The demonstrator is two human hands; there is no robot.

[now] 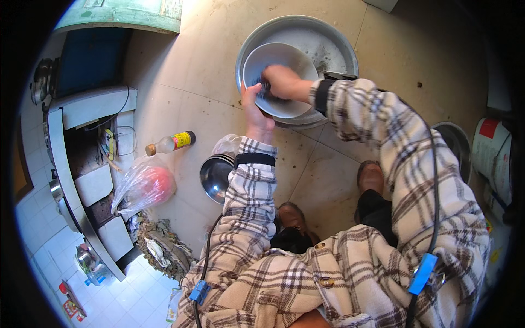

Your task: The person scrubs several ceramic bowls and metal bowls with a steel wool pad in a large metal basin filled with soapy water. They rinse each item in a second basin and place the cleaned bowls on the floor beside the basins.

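Note:
My left hand (255, 108) grips the near left rim of a metal bowl (287, 55), its thumb over the edge. Inside the bowl, my right hand (282, 81) is closed on a dark scouring pad (264, 87), blurred and partly hidden by the fingers. The bowl is tilted over a large round metal basin (328, 37) on the floor, which has dark specks and some liquid in it. A dark flat-edged object (339, 75) lies at the basin's right rim, partly behind my right sleeve.
Left of my left forearm are stacked metal bowls (215, 178), a bottle with a yellow label (171, 142) and a clear plastic bag with something red (154, 184). A tiled counter (94, 184) runs along the left. Another metal basin (455, 143) and a white bucket (492, 151) stand at right.

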